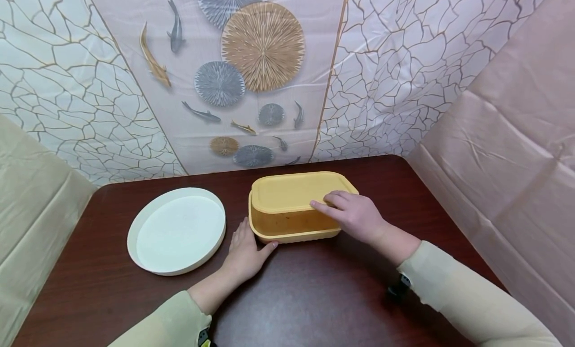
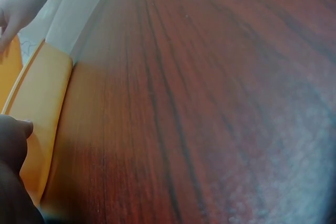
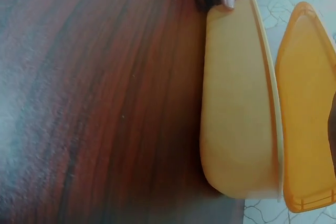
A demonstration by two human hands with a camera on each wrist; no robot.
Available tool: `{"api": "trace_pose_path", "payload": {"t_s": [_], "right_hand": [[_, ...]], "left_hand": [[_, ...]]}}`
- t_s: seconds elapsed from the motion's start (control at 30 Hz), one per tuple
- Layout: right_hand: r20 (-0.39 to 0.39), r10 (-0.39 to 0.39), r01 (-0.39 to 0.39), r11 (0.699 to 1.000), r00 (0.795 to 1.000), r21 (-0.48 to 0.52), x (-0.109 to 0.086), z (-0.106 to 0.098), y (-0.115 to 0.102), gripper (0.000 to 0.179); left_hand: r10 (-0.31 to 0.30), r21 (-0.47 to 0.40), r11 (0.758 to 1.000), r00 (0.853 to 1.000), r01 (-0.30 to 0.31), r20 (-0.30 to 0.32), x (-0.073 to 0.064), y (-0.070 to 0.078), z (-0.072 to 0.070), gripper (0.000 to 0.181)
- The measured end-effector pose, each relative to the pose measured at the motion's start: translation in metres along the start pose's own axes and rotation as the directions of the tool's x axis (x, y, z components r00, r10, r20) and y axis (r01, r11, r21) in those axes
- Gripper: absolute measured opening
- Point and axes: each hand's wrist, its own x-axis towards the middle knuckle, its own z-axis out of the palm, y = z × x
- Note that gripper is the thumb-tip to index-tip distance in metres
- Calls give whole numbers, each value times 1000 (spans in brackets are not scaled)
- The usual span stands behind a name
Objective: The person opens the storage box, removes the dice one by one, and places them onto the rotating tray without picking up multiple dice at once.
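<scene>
A yellow rectangular container (image 1: 294, 235) sits on the table, with its amber inside showing. Its matching lid (image 1: 292, 189) is raised and tilted over it, with the back edge higher. My right hand (image 1: 359, 214) grips the lid near its front right corner. My left hand (image 1: 242, 254) holds the container's front left corner, thumb on the front wall and fingers along the left end. In the left wrist view the thumb (image 2: 25, 128) rests on the container wall (image 2: 42, 95). The right wrist view shows a gap between the container (image 3: 236, 98) and the lid's underside (image 3: 304, 114).
A round white tray (image 1: 179, 234) with a low rim lies to the left of the left hand. The dark wood table (image 1: 305, 297) extends to a patterned wall covering (image 1: 262, 87) behind. Draped cloth (image 1: 503, 152) hangs at the right side.
</scene>
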Motion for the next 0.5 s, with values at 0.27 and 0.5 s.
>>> {"api": "trace_pose_path", "payload": {"t_s": [0.27,0.5], "right_hand": [[-115,28,-31,999,993,-21,4,-13,9,44],[-161,123,-132,990,979,-48,-2,-35,13,39]], "left_hand": [[-2,2,1000,1000,2,-3,-1,1,0,99],[-8,13,1000,1000,8,-4,0,1,0,100]]}}
